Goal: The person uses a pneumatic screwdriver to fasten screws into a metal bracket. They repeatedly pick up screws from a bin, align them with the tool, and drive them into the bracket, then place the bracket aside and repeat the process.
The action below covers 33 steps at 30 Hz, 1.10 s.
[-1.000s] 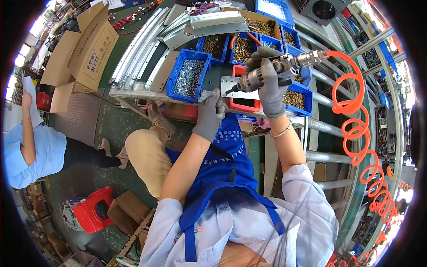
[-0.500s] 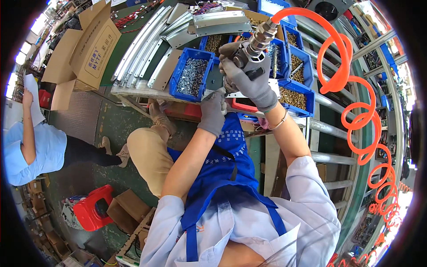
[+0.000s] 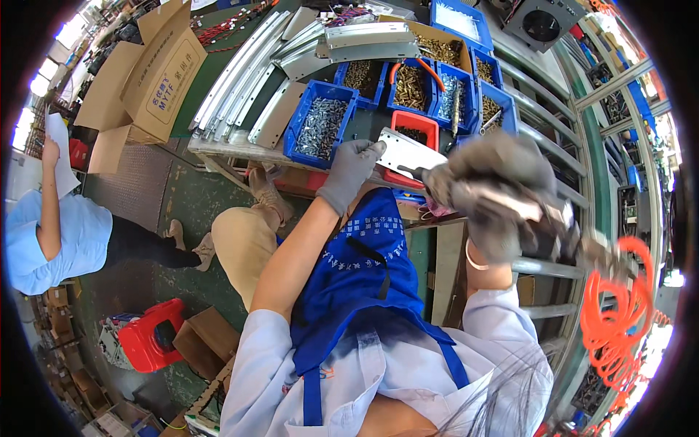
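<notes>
My left hand (image 3: pixel 352 173), in a grey glove, pinches the left end of a flat white metal plate with small holes (image 3: pixel 408 151) at the bench's near edge. In my gloved right hand (image 3: pixel 510 164) is an air tool (image 3: pixel 513 204), tilted over on its side and smeared by motion. Its dark narrow tip points left, close to the plate's lower edge; whether it touches is unclear. An orange coiled hose (image 3: pixel 619 328) runs off the tool's rear end. Behind the plate stands a red bin (image 3: pixel 435 135) of small dark parts.
Blue bins of fasteners (image 3: pixel 297 138) crowd the bench around the red bin. Long metal strips (image 3: pixel 237 80) and stacked brackets (image 3: pixel 368 34) lie at the back left. An open carton (image 3: pixel 164 95) stands beyond. At far left, another person (image 3: pixel 62 237) holds paper. Rollers (image 3: pixel 546 266) extend at right.
My right hand has swung the air tool from upright over the bins down to the right, tipping it sideways. The hose has dropped with it. The plate now shows more fully in my left hand.
</notes>
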Each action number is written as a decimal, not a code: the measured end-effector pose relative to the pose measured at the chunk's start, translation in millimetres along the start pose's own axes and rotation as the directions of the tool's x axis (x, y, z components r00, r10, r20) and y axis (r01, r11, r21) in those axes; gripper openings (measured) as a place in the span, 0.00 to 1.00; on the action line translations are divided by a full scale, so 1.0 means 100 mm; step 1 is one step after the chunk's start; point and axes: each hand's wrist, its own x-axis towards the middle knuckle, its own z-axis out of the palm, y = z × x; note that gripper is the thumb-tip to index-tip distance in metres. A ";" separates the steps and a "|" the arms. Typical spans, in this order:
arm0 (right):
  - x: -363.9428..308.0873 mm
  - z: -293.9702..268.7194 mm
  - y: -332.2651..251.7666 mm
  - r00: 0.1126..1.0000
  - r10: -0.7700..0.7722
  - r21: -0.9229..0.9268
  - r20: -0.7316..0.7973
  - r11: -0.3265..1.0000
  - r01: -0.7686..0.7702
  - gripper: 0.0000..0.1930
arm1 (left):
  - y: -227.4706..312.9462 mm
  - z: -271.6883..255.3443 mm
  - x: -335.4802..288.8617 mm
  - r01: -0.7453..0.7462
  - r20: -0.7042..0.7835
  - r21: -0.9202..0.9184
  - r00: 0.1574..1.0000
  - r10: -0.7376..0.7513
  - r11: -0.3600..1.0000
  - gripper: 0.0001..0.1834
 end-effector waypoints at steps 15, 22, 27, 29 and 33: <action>-0.63 -0.19 -0.05 0.951 -0.150 0.044 -0.271 0.985 0.168 0.30 | 0.20 -1.57 0.00 -0.294 -0.640 -0.288 0.767 0.046 0.911 0.16; -0.71 -0.25 0.02 0.945 -0.002 0.090 -0.327 0.995 0.034 0.34 | 0.02 -1.62 0.14 -0.241 -0.602 -0.149 0.792 0.106 0.959 0.12; -0.68 -0.27 0.14 0.941 0.037 0.166 -0.337 0.986 0.021 0.33 | 0.16 -1.82 0.03 0.169 -0.437 0.303 0.899 -0.021 0.938 0.17; -0.71 -0.32 0.23 0.944 0.029 0.145 -0.329 0.989 0.020 0.34 | 0.33 -1.96 0.10 0.133 -0.385 0.466 0.921 0.064 0.875 0.19; -0.68 -0.28 0.35 0.927 0.069 0.171 -0.368 0.985 -0.005 0.29 | 0.76 -2.04 0.47 0.112 -0.371 0.710 0.899 0.234 0.695 0.20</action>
